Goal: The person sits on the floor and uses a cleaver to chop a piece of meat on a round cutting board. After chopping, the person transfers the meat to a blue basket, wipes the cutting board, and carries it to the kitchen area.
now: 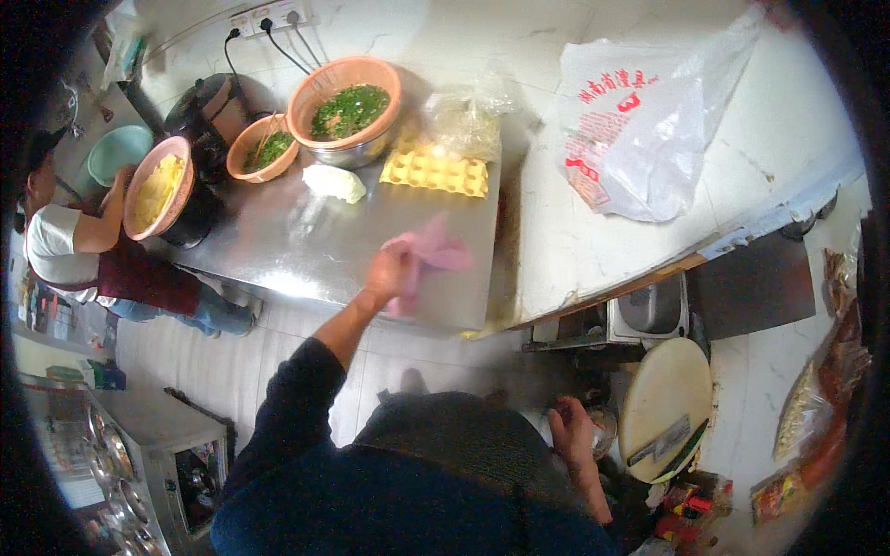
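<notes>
My left hand (389,270) is closed around a pink cloth (445,251) on the stainless steel table (278,229), near its right end. Part of the cloth spreads out loosely beyond my fingers. Behind it lies a yellow egg tray (434,174) with a clear plastic bag (466,125) resting on its back part. To the left of the tray is a pale, oblong bundle (334,183). Low at my right side hangs my right hand (571,427), its fingers partly curled. Nothing shows in it, though the palm is partly hidden.
An orange basket of chopped greens (351,111) sits in a metal bowl, beside a smaller orange basket (263,148). At left a person (76,236) stands by a pink basket (158,187). A printed plastic bag (626,132) lies on the white counter; a round cutting board (664,410) bears a cleaver (657,439).
</notes>
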### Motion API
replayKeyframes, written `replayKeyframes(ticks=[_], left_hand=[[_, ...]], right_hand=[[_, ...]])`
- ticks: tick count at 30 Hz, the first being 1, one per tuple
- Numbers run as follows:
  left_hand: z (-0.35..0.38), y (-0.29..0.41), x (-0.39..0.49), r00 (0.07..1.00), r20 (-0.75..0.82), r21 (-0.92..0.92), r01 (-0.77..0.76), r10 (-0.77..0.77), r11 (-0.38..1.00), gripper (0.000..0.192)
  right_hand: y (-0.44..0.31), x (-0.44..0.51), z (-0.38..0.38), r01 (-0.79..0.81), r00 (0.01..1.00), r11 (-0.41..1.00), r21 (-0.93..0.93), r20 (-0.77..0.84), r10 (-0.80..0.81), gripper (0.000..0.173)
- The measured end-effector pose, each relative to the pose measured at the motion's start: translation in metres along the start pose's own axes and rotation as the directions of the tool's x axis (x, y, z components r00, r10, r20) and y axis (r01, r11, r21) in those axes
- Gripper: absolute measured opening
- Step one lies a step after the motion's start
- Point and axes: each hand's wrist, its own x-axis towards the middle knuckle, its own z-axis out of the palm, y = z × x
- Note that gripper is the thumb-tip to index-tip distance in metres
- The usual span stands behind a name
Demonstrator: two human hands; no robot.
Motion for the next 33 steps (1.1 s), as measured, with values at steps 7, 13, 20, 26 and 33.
replayKeyframes(ticks=[7, 13, 20, 26, 33], left_hand=[[-0.017, 0.065, -0.057, 0.926, 0.215, -0.795, -0.02, 0.312, 0.606, 0.03], [-0.054, 0.029, -0.098, 0.923, 0.348, -0.805, 0.206, 0.162, 0.556, 0.034], [-0.084, -0.061, -0.17, 0.84, 0.125, -0.716, 0.445, -0.528, 0.539, 0.035], [-0.058, -0.092, -0.216, 0.627, 0.193, -0.7, 0.627, -0.755, 0.342, 0.027], [-0.026, -0.124, -0.263, 0.516, 0.182, -0.346, 0.83, -0.837, 0.437, 0.042]], right_hand=[[-0.137, 0.112, 0.091, 0.282, 0.924, 0.823, 0.493, 0.09, -0.371, 0.075], [-0.189, 0.181, 0.156, 0.546, 0.799, 0.793, 0.27, 0.116, -0.589, 0.048], [-0.276, 0.256, 0.264, 0.758, 0.601, 0.651, 0.034, 0.352, -0.718, 0.025], [-0.268, 0.311, 0.299, 0.56, 0.576, 0.791, 0.246, 0.571, -0.585, 0.03], [-0.19, 0.405, 0.223, 0.582, 0.807, 0.808, -0.093, 0.187, -0.559, 0.04]])
